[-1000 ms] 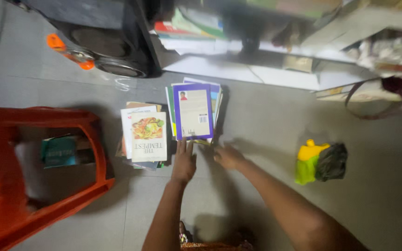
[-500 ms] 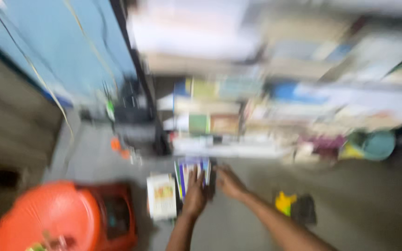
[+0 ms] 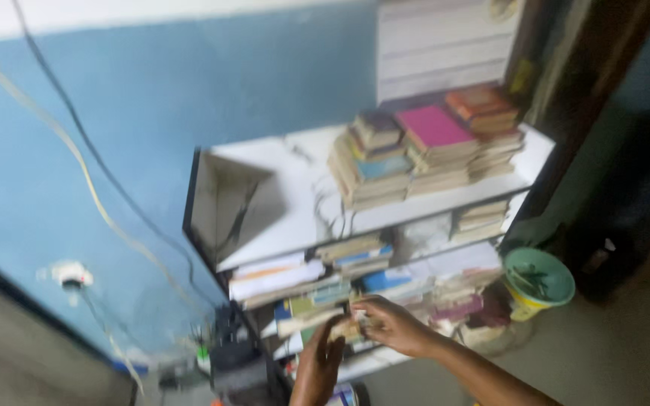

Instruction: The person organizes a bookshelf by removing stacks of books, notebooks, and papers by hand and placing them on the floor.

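Observation:
My right hand (image 3: 396, 327) and my left hand (image 3: 319, 362) meet in front of the lower shelves of a white shelf unit (image 3: 295, 218). Between their fingers is a small pale book (image 3: 353, 322), blurred, which both hands grip, the right from above and the left from below. Flat stacks of books (image 3: 430, 146) lie on the top board, one with a pink cover. More books and papers (image 3: 317, 282) fill the shelves just behind my hands.
A blue wall (image 3: 99, 150) with hanging cables (image 3: 84, 180) and a socket (image 3: 69, 274) is on the left. A green and yellow bucket (image 3: 539, 282) stands right of the shelf unit. A dark doorway (image 3: 626, 150) lies at the far right.
The view has swung up from the floor to the shelf unit. My hands have left the book stacks on the floor and risen to the lower shelves with a book.

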